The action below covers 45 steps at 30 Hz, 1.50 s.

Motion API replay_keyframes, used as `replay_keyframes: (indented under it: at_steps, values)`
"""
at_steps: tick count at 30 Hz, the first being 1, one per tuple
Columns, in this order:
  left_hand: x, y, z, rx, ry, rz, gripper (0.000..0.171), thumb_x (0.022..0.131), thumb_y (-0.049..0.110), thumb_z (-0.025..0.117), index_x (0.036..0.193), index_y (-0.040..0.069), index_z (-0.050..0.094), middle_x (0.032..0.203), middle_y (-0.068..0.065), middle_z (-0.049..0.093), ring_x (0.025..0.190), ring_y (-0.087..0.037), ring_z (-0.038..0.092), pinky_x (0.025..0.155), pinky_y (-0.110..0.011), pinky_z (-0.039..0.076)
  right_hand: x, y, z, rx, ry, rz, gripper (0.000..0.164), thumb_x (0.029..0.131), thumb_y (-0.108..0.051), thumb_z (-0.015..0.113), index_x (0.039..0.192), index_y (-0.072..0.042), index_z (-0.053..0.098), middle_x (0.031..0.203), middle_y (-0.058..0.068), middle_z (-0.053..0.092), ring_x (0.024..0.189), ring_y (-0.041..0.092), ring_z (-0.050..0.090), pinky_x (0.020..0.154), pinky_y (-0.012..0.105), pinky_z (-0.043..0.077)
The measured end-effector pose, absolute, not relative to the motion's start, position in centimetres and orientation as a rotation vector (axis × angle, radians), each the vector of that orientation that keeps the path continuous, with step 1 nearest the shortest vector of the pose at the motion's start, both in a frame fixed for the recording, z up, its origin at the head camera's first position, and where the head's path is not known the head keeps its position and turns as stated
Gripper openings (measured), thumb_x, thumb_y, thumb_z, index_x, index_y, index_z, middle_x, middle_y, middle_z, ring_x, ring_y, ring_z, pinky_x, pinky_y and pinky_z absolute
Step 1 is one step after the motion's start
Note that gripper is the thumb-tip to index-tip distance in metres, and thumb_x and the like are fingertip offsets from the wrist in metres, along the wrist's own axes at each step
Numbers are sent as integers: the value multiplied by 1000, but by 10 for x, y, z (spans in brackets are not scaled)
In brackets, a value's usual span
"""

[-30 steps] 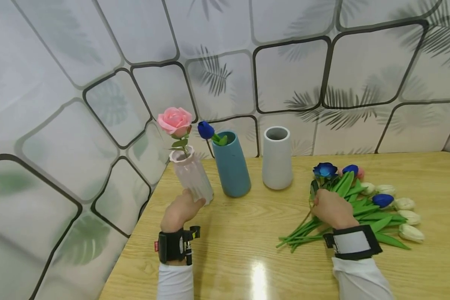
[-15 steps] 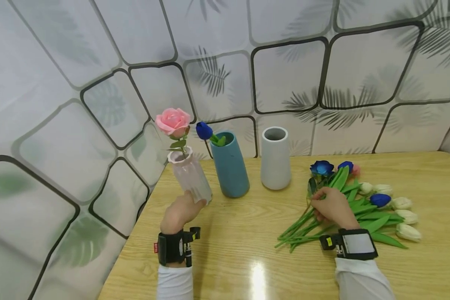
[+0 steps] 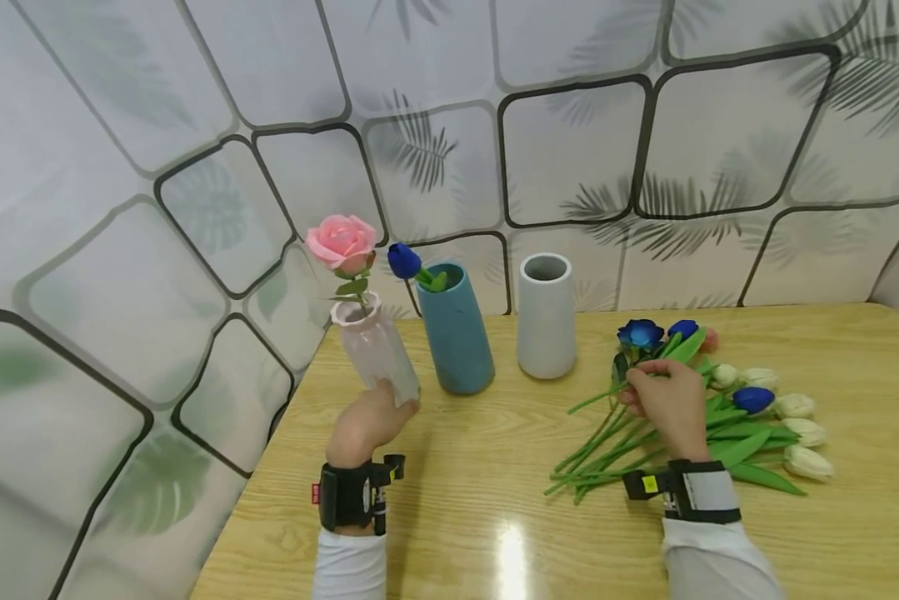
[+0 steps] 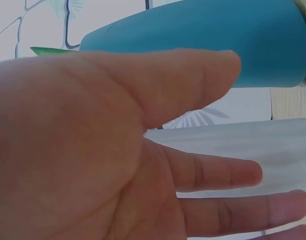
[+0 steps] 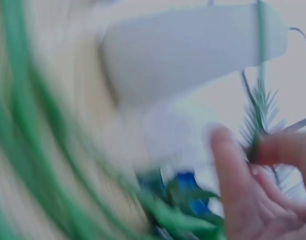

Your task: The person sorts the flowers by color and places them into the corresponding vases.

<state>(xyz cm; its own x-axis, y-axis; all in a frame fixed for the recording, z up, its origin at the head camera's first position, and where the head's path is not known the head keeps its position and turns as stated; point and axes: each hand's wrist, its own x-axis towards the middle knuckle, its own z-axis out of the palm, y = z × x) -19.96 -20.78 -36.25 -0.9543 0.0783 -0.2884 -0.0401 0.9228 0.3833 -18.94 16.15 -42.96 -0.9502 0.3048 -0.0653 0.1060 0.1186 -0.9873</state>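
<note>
My left hand (image 3: 368, 423) is at the lower part of the pale pink fluted vase (image 3: 377, 346), which holds a pink rose (image 3: 342, 243). In the left wrist view its fingers (image 4: 228, 172) extend straight across the vase's pale side, with the thumb apart. My right hand (image 3: 672, 408) pinches a green stem (image 3: 595, 402) between thumb and fingertips, above the flower pile. That stem seems to belong to the blue tulip (image 3: 683, 328); the hand hides where they join. Beneath lie several white tulips (image 3: 805, 433), another blue tulip (image 3: 753, 400) and a blue rose (image 3: 640, 334).
A teal vase (image 3: 458, 337) with one blue tulip leaning out stands beside the pink vase. Right of it is a white vase (image 3: 546, 325). The wooden table (image 3: 449, 508) meets a patterned wall covering (image 3: 576, 158) at the back.
My right hand has risen slightly, lifting a stem off the pile so its cut end now points left above the other stems. My left hand has barely moved.
</note>
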Motion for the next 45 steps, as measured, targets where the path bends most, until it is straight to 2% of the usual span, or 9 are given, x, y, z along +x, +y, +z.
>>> replay_keyframes:
  at_steps: [4,7,10,15,19,26,33,42,45]
  values:
    - [-199,-206,-365,30,2773,567,69,104,38,48,147,-14,31,141,-34,47,124,-45,53,96,-55,48,-190,153,-426,-534,-1538,2494,27,98,-14,62,118,-6,44,77,-2,72,64,10,71,60,24,58]
    - [-200,-205,-367,34,2769,561,70,104,38,48,148,-14,30,143,-34,45,127,-45,51,99,-56,46,-189,152,-426,-591,-1169,2838,7,99,-15,61,104,-11,59,84,-1,72,71,11,71,62,22,57]
    - [-201,-203,-368,42,2771,551,70,103,38,48,148,-13,30,143,-34,45,127,-45,51,100,-56,46,-192,152,-429,-639,-973,3039,15,100,-17,59,92,-15,72,86,1,70,76,13,69,66,22,57]
    - [-204,-199,-370,67,2789,535,65,103,38,50,143,-12,38,133,-31,54,120,-42,57,93,-54,49,-195,144,-431,-696,-897,3069,12,104,-21,52,111,-16,61,89,2,69,79,14,67,71,22,57]
    - [-208,-195,-374,72,2793,541,64,102,38,52,141,-12,40,128,-27,57,116,-39,59,93,-52,50,-195,138,-429,-754,-820,3030,16,105,-25,46,113,-16,57,92,1,64,81,15,65,75,24,57]
    - [-212,-188,-379,108,2790,542,68,101,40,54,142,-12,39,132,-27,56,116,-38,59,94,-51,49,-196,138,-429,-803,-850,2964,30,104,-22,49,134,-20,42,94,2,59,80,15,63,73,23,57]
    - [-210,-208,-378,74,2761,615,68,103,36,50,145,-15,34,137,-34,50,123,-44,54,97,-55,47,-195,135,-426,-756,-817,2986,10,104,-19,51,111,-15,57,89,3,63,82,15,65,75,23,57]
    - [-206,-239,-373,-14,2753,692,65,104,34,47,145,-15,34,141,-34,47,121,-45,55,96,-56,46,-190,123,-413,-728,-711,2934,16,103,-20,54,118,-15,55,92,2,63,86,14,62,73,21,55]
    - [-207,-246,-373,-97,2777,699,77,103,36,49,148,-20,19,136,-38,49,116,-46,57,91,-54,49,-188,119,-409,-655,-606,2998,11,102,-19,55,110,-13,59,88,2,62,81,14,63,69,21,55]
